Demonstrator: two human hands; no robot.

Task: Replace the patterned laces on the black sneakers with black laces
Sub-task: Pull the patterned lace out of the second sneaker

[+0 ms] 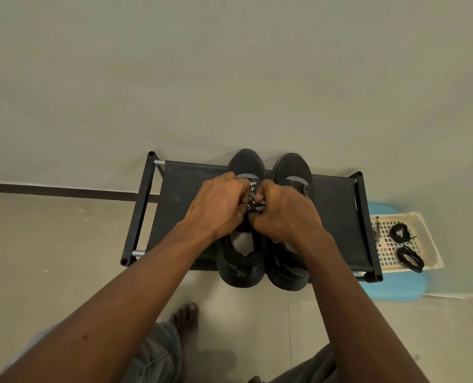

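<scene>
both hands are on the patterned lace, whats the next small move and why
Probably work the patterned lace out of the top eyelets: the left hand and right hand both pinch it over the sneaker, it is threaded, and the black laces lie untouched on the tray.

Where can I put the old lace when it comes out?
The shoe rack has bare fabric left of the left sneaker and right of the right sneaker, up to each side rail. The middle is crowded: the left hand and right hand grip the patterned lace there. The tray holds black laces.
</scene>
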